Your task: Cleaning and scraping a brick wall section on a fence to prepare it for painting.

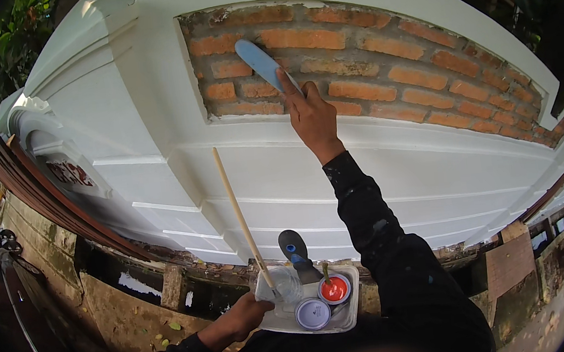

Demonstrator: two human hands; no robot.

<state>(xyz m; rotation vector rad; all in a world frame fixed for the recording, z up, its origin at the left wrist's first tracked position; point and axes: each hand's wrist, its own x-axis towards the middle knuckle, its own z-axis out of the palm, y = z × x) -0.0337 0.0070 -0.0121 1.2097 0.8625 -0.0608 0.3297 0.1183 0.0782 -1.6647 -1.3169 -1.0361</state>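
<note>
My right hand is raised to a panel of orange bricks set in a white wall. It grips a long, light-blue, round-ended tool, index finger stretched along it. The tool lies over the bricks; its underside is hidden. Low in front of me, my left hand is closed on the left edge of a white tray. On the tray are a clear plastic cup, an open pot of red-orange paint and a pot with a pale lid. A long wooden-handled brush leans from the cup.
Below the panel, the white wall has raised horizontal bands. A dark shoe shows beyond the tray. Along the wall's foot runs a gutter with concrete crosspieces. A dark shiny vehicle stands at the lower left.
</note>
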